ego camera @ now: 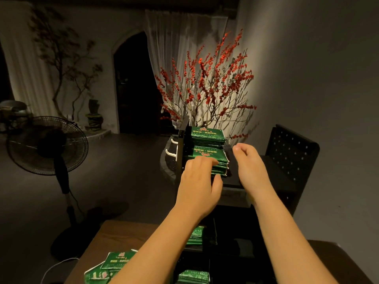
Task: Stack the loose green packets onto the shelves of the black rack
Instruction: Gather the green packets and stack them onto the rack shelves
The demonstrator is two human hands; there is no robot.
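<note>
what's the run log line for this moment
left hand on upper rack stack | right hand open beside it | loose packets on table

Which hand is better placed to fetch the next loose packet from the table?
Probably the right hand: it hovers free, while the left hand rests on the shelf stack. Loose packets lie lower left, though.

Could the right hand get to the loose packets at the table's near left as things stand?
Probably not directly. The right hand is up by the rack, and the left forearm lies across the way to the loose packets. It would have to go over or around that arm.
</note>
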